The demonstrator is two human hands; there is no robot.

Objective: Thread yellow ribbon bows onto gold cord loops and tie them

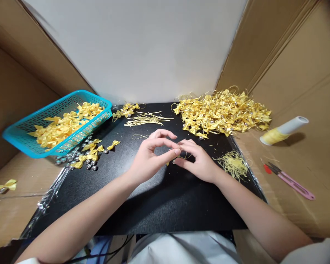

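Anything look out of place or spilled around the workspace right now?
Yes. A yellow bow lies alone on the cardboard at far left, off the table. Thread clippings are strewn loose near the table's right edge, and the silver strip along its left edge looks frayed.

From my end, the table (165, 214) reads black. At its left I get a turquoise basket (22, 145) patterned with small holes, and yellow bows (62, 130); on it, silver bells (94, 168), pale yellow strings (148, 119), a golden-yellow heap (222, 112), paler yellow scraps (233, 165) and, mid-table, a yellow cord (186, 157). Right of it I see brown cardboard (305, 73), a white tube (291, 126) banded yellow and pink snips (295, 185) with dark blades.
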